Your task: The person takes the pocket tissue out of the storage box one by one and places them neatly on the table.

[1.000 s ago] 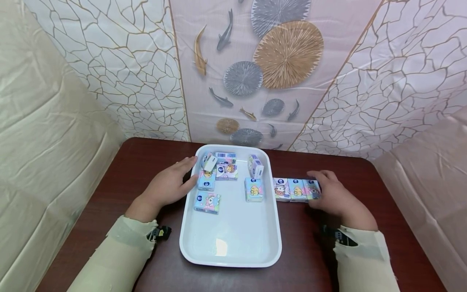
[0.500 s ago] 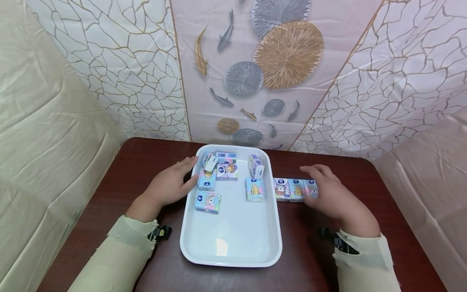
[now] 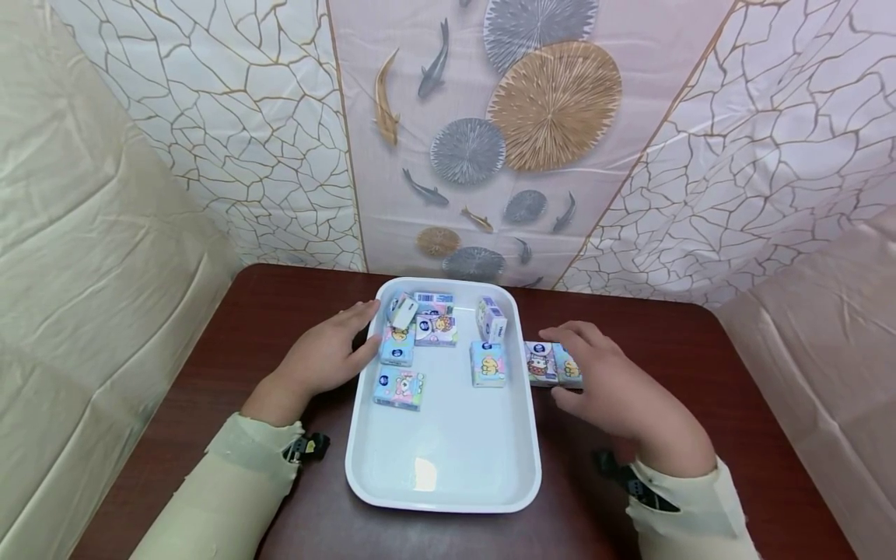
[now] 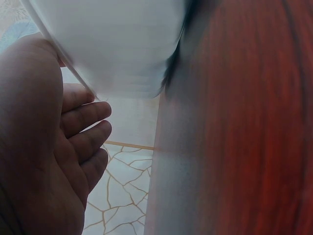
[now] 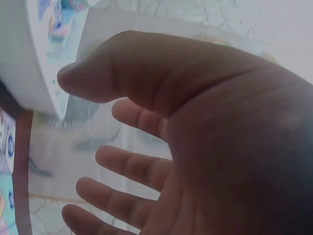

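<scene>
A white tray stands on the dark wooden table, holding several small printed tissue packs. My left hand rests at the tray's left rim, thumb and fingertips touching it; in the left wrist view its fingers lie loosely bent by the rim. Against the tray's right side, a row of tissue packs lies flat on the table. Over this row hovers my right hand, its fingers spread and holding nothing; it hides the row's right end. In the right wrist view the thumb and fingers stand well apart.
Inside the tray, one tissue pack leans tilted on others at the far left. Another pack stands on edge near the right wall, with a flat one before it. Patterned cloth hangs behind the table.
My right hand has come off the row's right end and moved left over the packs toward the tray, its fingers opening wider. The left hand, tray and packs have stayed put.
</scene>
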Motion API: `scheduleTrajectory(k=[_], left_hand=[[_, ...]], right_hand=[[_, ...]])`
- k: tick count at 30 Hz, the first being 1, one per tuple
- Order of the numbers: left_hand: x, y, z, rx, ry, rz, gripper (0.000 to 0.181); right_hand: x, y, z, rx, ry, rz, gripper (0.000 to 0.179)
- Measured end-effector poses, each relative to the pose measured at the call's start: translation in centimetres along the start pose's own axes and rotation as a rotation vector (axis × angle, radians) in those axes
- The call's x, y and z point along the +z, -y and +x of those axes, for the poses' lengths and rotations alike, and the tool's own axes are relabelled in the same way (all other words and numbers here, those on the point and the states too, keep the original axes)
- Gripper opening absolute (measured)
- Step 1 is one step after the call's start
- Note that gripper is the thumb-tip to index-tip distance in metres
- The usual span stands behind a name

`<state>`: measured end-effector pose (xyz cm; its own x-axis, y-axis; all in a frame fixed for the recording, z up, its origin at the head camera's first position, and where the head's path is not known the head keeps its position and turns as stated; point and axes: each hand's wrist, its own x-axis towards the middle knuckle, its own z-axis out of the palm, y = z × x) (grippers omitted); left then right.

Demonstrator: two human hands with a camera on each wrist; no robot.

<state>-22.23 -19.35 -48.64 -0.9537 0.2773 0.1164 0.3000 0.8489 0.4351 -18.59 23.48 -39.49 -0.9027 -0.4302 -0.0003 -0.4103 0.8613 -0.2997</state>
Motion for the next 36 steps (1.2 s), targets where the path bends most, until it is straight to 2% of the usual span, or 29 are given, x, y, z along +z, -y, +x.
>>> scheduleTrajectory(k=[13,23,30,36], left_hand=[[-0.2,-0.2,-0.1,-0.004,0.007,-0.004,0.073],[-0.4,-0.3,-0.2,-0.005,0.003,-0.011,0.073],[-0.3,-0.2,-0.2,0.004,-0.001,-0.009,0.073],[-0.3,-0.2,-0.1,0.002,-0.004,-0.01,0.073]], right_hand=[[1.1,3.5,0.5,-0.163,0.032,-0.012,0.061],[1.8,6.2,1.4,-0.154,0.157,0.006,0.057],[2.9,6.9,1.9,-0.146,0.207,0.012,0.057],[3.5,7.3,2.2,-0.172,0.245,0.035,0.053]])
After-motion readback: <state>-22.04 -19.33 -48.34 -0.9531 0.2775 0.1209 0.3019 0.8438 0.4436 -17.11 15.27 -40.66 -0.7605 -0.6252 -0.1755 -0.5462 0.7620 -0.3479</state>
